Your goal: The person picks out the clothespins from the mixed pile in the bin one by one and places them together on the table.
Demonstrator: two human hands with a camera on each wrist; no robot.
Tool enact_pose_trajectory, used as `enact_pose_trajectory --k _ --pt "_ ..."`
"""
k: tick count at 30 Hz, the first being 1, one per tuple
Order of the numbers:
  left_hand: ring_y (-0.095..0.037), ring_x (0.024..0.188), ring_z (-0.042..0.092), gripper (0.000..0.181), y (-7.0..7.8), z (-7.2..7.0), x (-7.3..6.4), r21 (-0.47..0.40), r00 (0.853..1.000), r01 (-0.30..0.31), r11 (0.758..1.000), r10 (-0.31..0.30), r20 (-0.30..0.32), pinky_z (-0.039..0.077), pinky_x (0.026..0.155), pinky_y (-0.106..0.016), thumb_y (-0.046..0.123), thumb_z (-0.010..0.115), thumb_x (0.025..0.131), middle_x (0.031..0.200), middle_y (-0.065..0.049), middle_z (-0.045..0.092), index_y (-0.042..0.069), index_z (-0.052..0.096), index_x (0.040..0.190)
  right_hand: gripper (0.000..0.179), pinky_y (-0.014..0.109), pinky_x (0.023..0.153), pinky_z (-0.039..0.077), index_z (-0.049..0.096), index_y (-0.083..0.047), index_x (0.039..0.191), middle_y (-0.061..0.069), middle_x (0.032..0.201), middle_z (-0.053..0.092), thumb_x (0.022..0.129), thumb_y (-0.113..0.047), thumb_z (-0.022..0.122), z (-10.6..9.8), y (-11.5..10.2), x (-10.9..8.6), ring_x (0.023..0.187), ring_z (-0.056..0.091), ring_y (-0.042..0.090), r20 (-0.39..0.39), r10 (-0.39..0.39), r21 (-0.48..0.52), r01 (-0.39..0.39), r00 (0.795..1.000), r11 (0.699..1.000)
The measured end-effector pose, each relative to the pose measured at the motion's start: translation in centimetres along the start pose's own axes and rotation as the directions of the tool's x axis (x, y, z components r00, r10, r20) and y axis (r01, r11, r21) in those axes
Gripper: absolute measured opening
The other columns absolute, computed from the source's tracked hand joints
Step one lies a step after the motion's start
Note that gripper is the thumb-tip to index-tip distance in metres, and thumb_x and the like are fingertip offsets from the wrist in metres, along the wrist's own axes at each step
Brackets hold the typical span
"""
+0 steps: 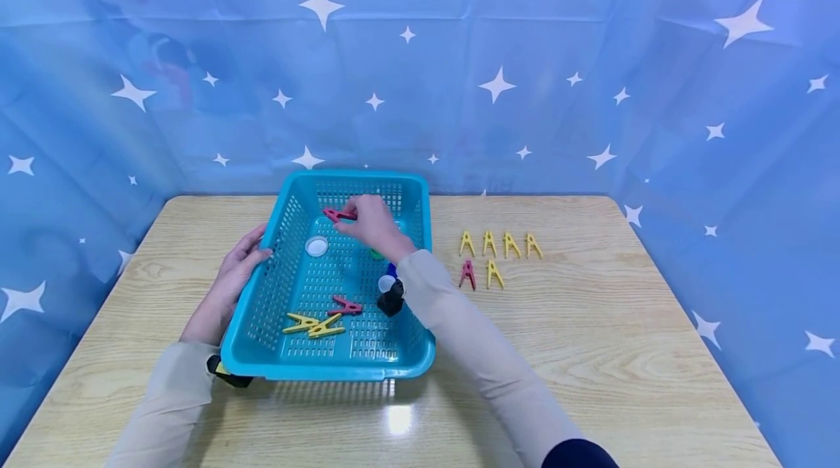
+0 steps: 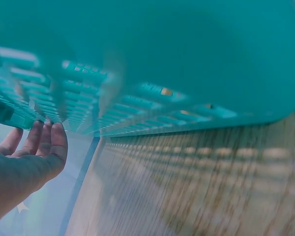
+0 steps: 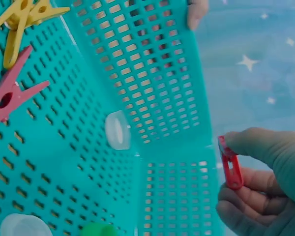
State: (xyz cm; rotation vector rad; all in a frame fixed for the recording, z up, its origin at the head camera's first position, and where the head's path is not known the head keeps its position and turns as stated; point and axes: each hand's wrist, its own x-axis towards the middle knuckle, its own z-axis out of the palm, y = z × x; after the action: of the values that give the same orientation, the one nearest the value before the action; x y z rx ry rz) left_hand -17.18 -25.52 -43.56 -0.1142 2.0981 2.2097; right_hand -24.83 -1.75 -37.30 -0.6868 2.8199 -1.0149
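My right hand (image 1: 372,220) pinches a red clothespin (image 1: 339,215) between thumb and fingers, over the far end of a turquoise plastic basket (image 1: 328,372). In the right wrist view the red clothespin (image 3: 232,164) stands near the basket's rim. My left hand (image 1: 235,271) grips the basket's left side, thumb at the rim, and its fingers (image 2: 59,140) lie against the slotted outer wall. Inside the basket lie another red clothespin (image 1: 346,305), two yellow clothespins (image 1: 326,326) near the front, and a white round cap (image 1: 316,246). My right forearm partly hides green and blue pieces there.
Right of the basket, a row of several yellow clothespins (image 1: 488,243) lies on the wooden table (image 1: 590,351). Below the row are one red clothespin (image 1: 467,275) and one yellow clothespin (image 1: 495,274). A blue star-patterned curtain (image 1: 420,89) hangs behind the table.
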Motion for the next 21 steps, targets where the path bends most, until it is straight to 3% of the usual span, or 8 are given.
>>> enact_pose_trajectory --k 8,12,21 --pt "-0.014 0.121 0.04 0.061 0.2 0.1 -0.1 -0.001 1.0 0.006 1.0 -0.006 -0.001 0.048 0.081 -0.018 0.025 0.05 0.098 0.143 -0.008 0.03 0.017 0.02 0.15 0.029 0.021 0.054 0.041 0.07 -0.006 0.101 0.0 0.083 0.062 0.083 -0.029 0.071 -1.6 -1.1 -1.2 0.066 0.052 0.012 -0.094 0.002 0.016 -0.001 0.996 1.0" --pt "-0.015 0.121 0.04 0.061 0.1 0.1 0.0 0.0 1.0 0.003 1.0 -0.003 0.002 0.048 0.081 -0.018 0.024 0.05 0.098 0.144 -0.009 0.029 0.016 0.02 0.15 0.03 0.02 0.052 0.036 0.071 -0.006 0.1 0.001 0.079 0.061 0.083 -0.031 0.072 -2.4 -1.6 -1.8 0.061 0.049 0.013 -0.136 -0.029 -0.016 0.027 0.99 1.0" --pt "-0.015 0.123 0.039 0.06 0.2 -0.1 0.0 0.025 1.0 0.018 1.0 -0.018 -0.004 0.047 0.081 -0.017 0.021 0.047 0.099 0.143 -0.006 0.03 0.016 0.018 0.151 0.03 0.02 0.053 0.037 0.07 -0.006 0.097 0.003 0.081 0.06 0.082 -0.032 0.073 -4.3 -1.8 -3.3 0.065 0.048 0.014 -0.206 -0.059 -0.046 0.051 0.977 0.998"
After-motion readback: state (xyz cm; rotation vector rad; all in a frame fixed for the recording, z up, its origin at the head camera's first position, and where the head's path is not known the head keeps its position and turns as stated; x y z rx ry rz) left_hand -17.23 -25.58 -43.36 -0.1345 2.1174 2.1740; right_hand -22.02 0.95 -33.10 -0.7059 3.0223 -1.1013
